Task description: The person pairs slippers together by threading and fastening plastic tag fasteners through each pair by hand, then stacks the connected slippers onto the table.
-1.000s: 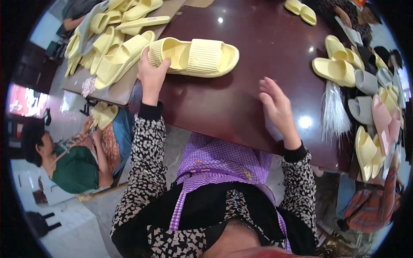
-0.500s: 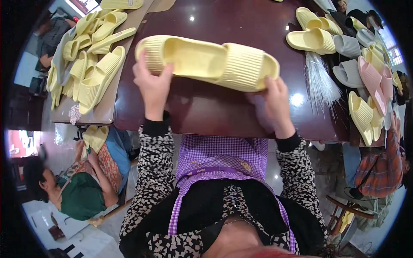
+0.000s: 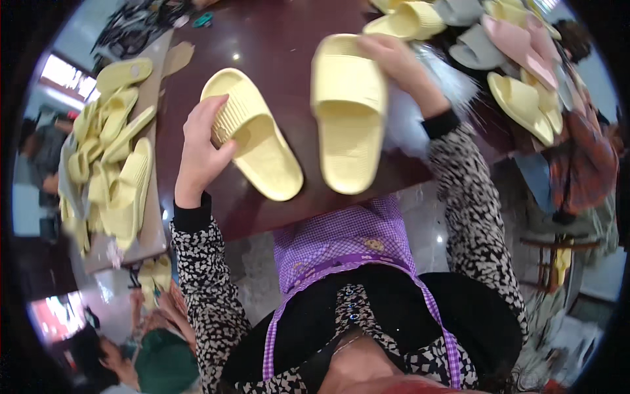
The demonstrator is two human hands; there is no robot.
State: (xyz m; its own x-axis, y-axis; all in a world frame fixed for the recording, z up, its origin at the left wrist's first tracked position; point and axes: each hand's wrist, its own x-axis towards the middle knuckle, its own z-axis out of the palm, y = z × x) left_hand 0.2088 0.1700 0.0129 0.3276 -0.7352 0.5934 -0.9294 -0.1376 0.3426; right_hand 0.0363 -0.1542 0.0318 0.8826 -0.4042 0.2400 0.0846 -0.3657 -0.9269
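Note:
Two pale yellow slide slippers are held above a dark brown table [image 3: 282,39]. My left hand [image 3: 200,148] grips the ribbed strap of the left slipper [image 3: 262,148], whose heel points toward me. My right hand [image 3: 400,62] holds the toe end of the right slipper [image 3: 348,118], which hangs lengthwise with its footbed facing up. The two slippers lie side by side, a small gap between them.
A pile of yellow slippers [image 3: 115,157] lies on cardboard at the left. More slippers in yellow, grey and pink [image 3: 512,59] are heaped at the right, beside a white fringed thing [image 3: 410,118]. Another person [image 3: 131,358] sits low at the lower left.
The two slippers, held end to end across the table before, have been separated and turned lengthwise side by side. Both hands moved with them; the view shifted too.

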